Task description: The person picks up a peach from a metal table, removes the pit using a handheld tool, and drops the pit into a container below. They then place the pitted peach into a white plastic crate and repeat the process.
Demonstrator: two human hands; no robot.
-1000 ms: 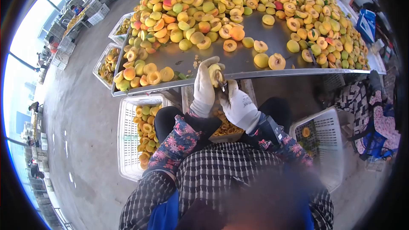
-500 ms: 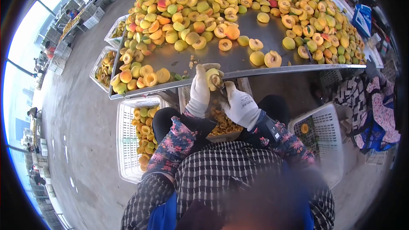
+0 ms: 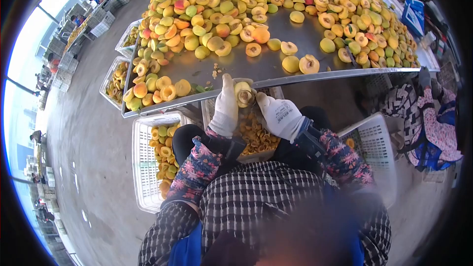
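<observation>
My left hand (image 3: 226, 111), in a white glove, is closed around a peach half (image 3: 243, 94), its cut face and brown centre turned up towards me. My right hand (image 3: 281, 116), also gloved in white, is pinched at the fruit's right side. A small dark tool (image 3: 253, 99) shows between its fingertips and the fruit, mostly hidden. Both hands are just in front of the metal table's near edge (image 3: 295, 77). Beneath them, a crate (image 3: 209, 113) holds cut orange-yellow pieces. Many peaches and halves (image 3: 212, 15) are heaped on the table.
A white basket (image 3: 143, 167) with peach halves stands at my left, another white basket (image 3: 377, 143) at my right. More baskets (image 3: 112, 81) sit beyond the table's left edge. A person in patterned sleeves (image 3: 433, 123) is at the right. A blue box (image 3: 413, 16) lies at the far right.
The view has shifted slightly. The peach half's cut face has turned more upward, and the tool between the right fingertips and fruit shows less. Both hands keep their hold.
</observation>
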